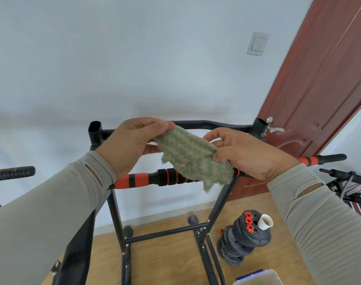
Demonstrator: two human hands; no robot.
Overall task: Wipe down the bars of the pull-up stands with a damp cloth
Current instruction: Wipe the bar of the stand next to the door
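White wall bkgd; left hand (126,145) & right hand (243,153) pinch cloth (193,157) above padded bar (146,179), no contact — wiping looks not yet underway.

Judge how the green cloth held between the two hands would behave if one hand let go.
The green cloth is probably floppy: it sags between the left hand and right hand, its free corner drooping. It looks light, since fingertip pinches carry it. Its fuzzy pile suggests it would not slip easily.

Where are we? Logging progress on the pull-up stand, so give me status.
Left hand and right hand both pinch the cloth, spread between them. Cloth in front of the striped bar; contact unclear. Nothing blocking.
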